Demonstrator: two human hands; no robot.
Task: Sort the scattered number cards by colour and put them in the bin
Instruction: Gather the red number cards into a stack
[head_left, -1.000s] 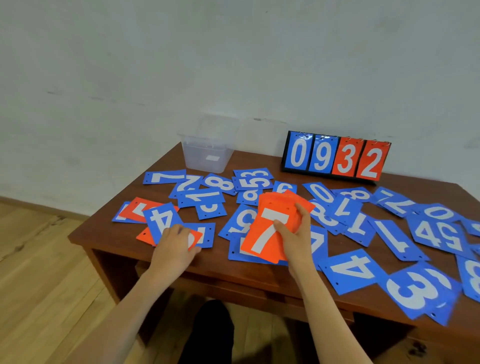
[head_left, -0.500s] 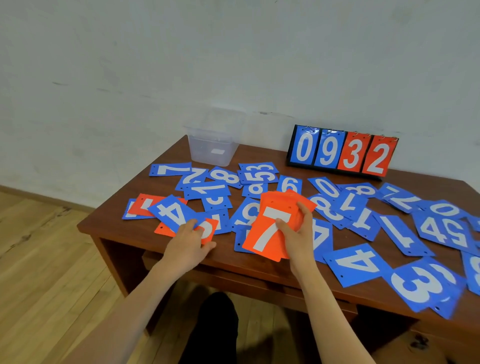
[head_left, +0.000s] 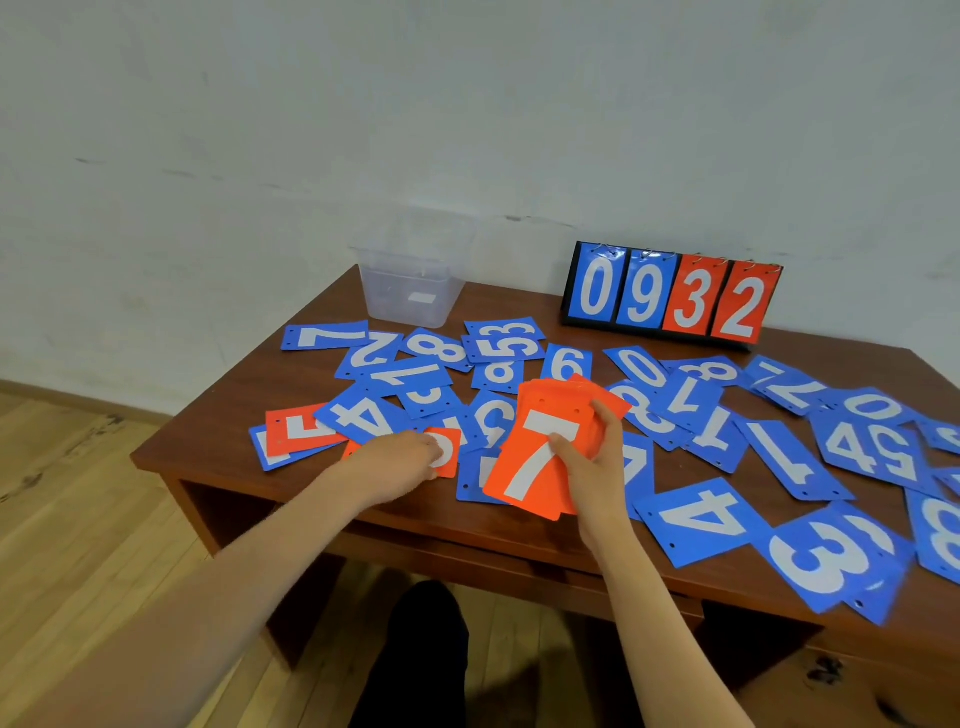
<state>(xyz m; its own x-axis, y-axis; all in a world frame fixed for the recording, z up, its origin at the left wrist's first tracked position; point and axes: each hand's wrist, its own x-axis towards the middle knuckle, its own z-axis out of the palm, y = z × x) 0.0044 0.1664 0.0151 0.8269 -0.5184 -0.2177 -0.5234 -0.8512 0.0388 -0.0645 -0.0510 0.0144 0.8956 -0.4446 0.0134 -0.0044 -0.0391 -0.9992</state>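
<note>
Right hand (head_left: 592, 470) grips orange card stack (head_left: 530, 467) — 7 on top. Left hand (head_left: 395, 460), fingers straight, presses loose orange card (head_left: 453, 465) on counter (head_left: 234, 415) — just left of stack.

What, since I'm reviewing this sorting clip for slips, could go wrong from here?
The orange stack is fanned in the right hand; cards might slide out when another is added.
The orange card under the left hand lies partly beneath the blue 4 card near the table's front edge; dragging it may push that card off.
The orange 5 card, also half-covered by it, could be missed.
</note>
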